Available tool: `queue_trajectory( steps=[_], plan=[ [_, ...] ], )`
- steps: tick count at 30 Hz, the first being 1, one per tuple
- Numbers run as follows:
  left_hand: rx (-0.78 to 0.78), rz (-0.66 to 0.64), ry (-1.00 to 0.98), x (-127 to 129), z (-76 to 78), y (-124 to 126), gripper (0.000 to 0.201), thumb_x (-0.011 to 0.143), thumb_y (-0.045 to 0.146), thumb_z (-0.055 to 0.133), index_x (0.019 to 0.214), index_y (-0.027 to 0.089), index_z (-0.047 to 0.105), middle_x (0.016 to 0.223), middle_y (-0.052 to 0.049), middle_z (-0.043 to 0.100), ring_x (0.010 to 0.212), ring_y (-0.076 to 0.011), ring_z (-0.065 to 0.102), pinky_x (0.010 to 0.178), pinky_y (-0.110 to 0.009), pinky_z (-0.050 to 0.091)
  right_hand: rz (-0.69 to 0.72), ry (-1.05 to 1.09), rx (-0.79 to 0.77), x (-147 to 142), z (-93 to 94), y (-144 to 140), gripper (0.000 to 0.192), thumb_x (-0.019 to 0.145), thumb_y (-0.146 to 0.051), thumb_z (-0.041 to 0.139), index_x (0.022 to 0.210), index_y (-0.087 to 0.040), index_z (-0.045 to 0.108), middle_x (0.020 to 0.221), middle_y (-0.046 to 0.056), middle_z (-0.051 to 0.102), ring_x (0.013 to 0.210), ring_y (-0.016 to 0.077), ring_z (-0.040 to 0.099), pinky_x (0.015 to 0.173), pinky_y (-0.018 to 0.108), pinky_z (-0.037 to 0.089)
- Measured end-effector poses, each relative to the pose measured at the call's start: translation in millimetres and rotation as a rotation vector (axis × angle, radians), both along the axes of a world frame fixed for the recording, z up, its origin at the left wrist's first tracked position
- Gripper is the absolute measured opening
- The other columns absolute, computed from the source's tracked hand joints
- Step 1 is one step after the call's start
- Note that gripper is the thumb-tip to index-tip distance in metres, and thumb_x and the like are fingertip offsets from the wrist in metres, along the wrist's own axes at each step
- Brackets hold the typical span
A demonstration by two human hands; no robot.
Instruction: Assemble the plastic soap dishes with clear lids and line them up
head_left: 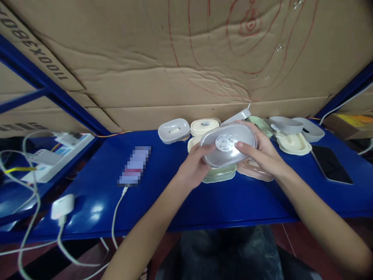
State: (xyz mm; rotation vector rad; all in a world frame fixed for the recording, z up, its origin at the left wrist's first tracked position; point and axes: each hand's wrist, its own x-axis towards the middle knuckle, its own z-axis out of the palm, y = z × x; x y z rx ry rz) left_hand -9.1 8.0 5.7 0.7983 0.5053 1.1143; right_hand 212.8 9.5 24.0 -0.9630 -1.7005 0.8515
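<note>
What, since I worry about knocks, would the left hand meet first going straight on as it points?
The held dish, which the left hand already touches, with the right hand on its other side. Beyond that, depth is unclear.

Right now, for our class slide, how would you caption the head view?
Both hands hold a gray oval plastic dish, sticker label showing, above a blue table.

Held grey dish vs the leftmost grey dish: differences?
The held dish is in the left hand and right hand; the leftmost dish is untouched. The held dish shows a printed label; the leftmost dish shows a pale slot. Both are grey with rounded corners.
</note>
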Motion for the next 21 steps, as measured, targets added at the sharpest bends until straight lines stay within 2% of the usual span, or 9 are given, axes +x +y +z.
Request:
queue_trajectory(
  steps=[3, 6, 9, 13, 17, 21],
  plan=[
    [0.04, 0.03, 0.044, -2.8, 0.3, 0.5, 0.05, 0.082, 0.033, 0.097, 0.128, 0.021, 0.082, 0.121, -0.01, 0.086, 0.137, -0.0397, 0.073, 0.115, -0.05, 0.059, 0.072, 0.207, -0.217, -7.8, -2.9, -1.5, 0.06, 0.091, -0.058, 0.087, 0.138, -0.03, 0.064, 0.132, 0.01, 0.077, 0.119, 0.0319, 0.077, 0.104, 0.053, 0.069],
    [0.051, 0.072, 0.111, -1.7, -0.6, 1.4, 0.043, 0.081, 0.031, 0.099, 0.119, 0.019, 0.084, 0.117, -0.012, 0.086, 0.126, -0.0381, 0.078, 0.111, -0.05, 0.06, 0.11, 0.328, -0.303, -7.9, -5.6, -2.2, 0.06, 0.082, -0.05, 0.097, 0.13, -0.03, 0.066, 0.124, 0.008, 0.077, 0.109, 0.0292, 0.077, 0.096, 0.051, 0.071],
    [0.098, 0.118, 0.167, 0.3, -0.9, 2.9, 0.043, 0.078, 0.03, 0.101, 0.117, 0.019, 0.085, 0.113, -0.011, 0.086, 0.116, -0.0342, 0.08, 0.104, -0.046, 0.061, 0.128, 0.364, -0.306, -5.1, -11.1, -1.6, 0.061, 0.077, -0.044, 0.101, 0.125, -0.031, 0.067, 0.12, 0.005, 0.075, 0.105, 0.0261, 0.075, 0.092, 0.048, 0.072],
    [0.204, 0.118, 0.193, -1.0, -0.4, 6.2, 0.041, 0.078, 0.031, 0.101, 0.115, 0.022, 0.087, 0.105, -0.007, 0.087, 0.103, -0.0275, 0.081, 0.093, -0.038, 0.062, 0.166, 0.415, -0.281, -3.2, -19.0, -0.1, 0.063, 0.074, -0.037, 0.104, 0.124, -0.033, 0.065, 0.119, 0.002, 0.072, 0.105, 0.0232, 0.072, 0.093, 0.044, 0.07],
    [0.21, 0.102, 0.219, -3.4, -2.0, 8.1, 0.047, 0.077, 0.032, 0.102, 0.121, 0.023, 0.086, 0.112, -0.008, 0.087, 0.105, -0.0283, 0.082, 0.091, -0.037, 0.063, 0.233, 0.4, -0.275, 3.5, -21.4, 0.9, 0.061, 0.079, -0.036, 0.102, 0.128, -0.035, 0.066, 0.124, 0.002, 0.071, 0.109, 0.0223, 0.071, 0.094, 0.042, 0.069],
    [0.198, 0.115, 0.214, -0.7, -3.2, 6.3, 0.051, 0.071, 0.033, 0.105, 0.117, 0.022, 0.085, 0.113, -0.008, 0.087, 0.103, -0.0278, 0.081, 0.09, -0.037, 0.063, 0.24, 0.347, -0.239, 11.2, -20.3, 1.2, 0.054, 0.086, -0.044, 0.096, 0.131, -0.035, 0.068, 0.12, 0.003, 0.072, 0.103, 0.0231, 0.071, 0.085, 0.041, 0.07]
  ],
)
